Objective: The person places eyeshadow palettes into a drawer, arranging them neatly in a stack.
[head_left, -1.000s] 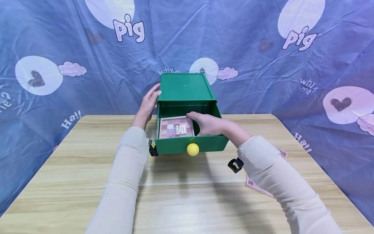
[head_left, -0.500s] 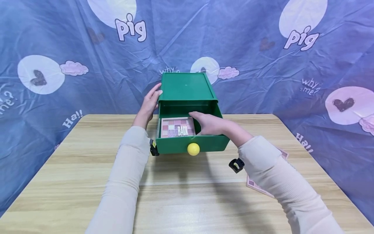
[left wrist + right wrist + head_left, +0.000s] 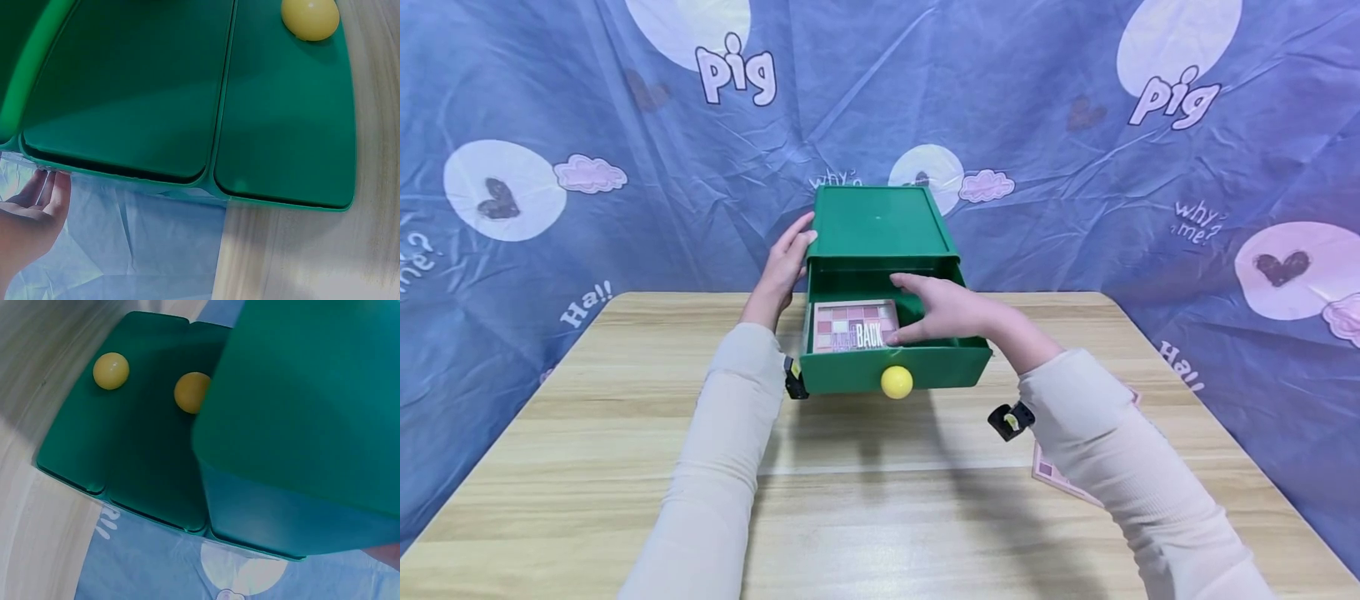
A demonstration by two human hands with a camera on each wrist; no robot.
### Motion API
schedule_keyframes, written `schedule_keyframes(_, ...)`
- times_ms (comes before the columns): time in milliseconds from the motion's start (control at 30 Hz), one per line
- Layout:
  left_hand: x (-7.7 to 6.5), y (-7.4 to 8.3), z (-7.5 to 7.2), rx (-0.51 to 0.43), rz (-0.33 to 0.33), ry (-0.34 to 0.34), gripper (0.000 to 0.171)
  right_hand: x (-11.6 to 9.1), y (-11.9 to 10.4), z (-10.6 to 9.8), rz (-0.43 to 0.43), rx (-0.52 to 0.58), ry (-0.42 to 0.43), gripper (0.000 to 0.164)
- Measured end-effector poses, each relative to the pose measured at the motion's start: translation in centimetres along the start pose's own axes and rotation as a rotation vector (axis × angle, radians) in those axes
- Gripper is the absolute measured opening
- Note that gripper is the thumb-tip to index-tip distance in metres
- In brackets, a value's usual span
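A green drawer cabinet [image 3: 883,221] stands on the table with its top drawer [image 3: 842,372] pulled out. Inside the drawer's left part lies an eyeshadow palette [image 3: 846,323], its lid lettered "BACK". Over the drawer my right hand [image 3: 955,310] spreads thumb and fingers apart; the thumb tip overlaps the palette's right edge in the head view. My left hand [image 3: 781,273] rests with extended fingers against the cabinet's left side, and the left wrist view shows those fingertips [image 3: 57,187] at the cabinet's side. In the right wrist view, the drawer hides most of my right hand [image 3: 385,555].
Another pink palette [image 3: 1060,482] lies on the table at the right, partly under my right forearm. A yellow round knob [image 3: 897,382] sticks out of the drawer front. Two lower drawers carry yellow knobs [image 3: 111,370] as well. A patterned blue cloth [image 3: 700,167] hangs behind the table.
My right hand has risen slightly and shifted right; its fingers have opened away from the palette, which stays in the drawer. My left hand keeps its place on the cabinet.
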State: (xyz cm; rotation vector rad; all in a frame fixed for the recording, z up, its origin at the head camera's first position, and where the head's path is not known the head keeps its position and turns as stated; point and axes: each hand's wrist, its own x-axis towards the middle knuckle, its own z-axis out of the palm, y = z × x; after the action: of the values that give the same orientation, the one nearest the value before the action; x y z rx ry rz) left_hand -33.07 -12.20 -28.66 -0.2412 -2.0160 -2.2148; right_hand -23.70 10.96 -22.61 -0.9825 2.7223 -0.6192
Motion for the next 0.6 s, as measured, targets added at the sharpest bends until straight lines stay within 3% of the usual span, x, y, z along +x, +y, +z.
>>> schedule_keyframes(233,0.1,-0.1,0.1,0.001,-0.01,0.003,0.045,-1.3,0.4,-0.9,0.022,0.066,0.027,0.085)
schedule_keyframes(600,0.1,0.0,0.0,-0.006,-0.01,-0.003,0.046,-3.8,1.2,-2.6,0.023,0.097,0.174,0.081)
